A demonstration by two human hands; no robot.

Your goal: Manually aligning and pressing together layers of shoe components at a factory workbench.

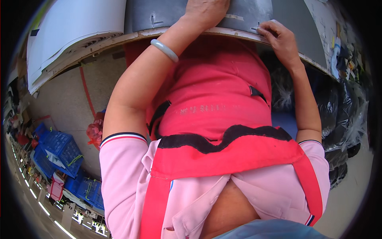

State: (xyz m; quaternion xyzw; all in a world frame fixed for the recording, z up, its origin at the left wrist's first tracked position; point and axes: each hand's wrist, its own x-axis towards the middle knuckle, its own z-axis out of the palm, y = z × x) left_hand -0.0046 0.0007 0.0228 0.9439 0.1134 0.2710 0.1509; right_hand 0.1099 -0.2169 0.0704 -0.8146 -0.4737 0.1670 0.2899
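At the top edge of the view, my left hand (207, 12) rests at a dark grey sheet-covered work surface (167, 14). Its fingers run out of the picture, so what they do is hidden. A pale bangle (164, 50) circles that wrist. Farther right, my right hand (283, 39) is at the near edge of the surface, thumb and fingers pinched together. A small whitish bit shows by its fingertips, too small to name. Beside it, on the surface, is a corner-shaped mark (254, 28). Another L-shaped mark (155, 20) lies left of my left hand.
A thick stack of white sheets (79, 28) covers the table's left end. Blue plastic baskets (63, 153) and a red plastic bag (95, 130) are on the floor at left. Black and clear plastic bags (338, 115) are bunched below the table at right. I wear a red apron (215, 87).
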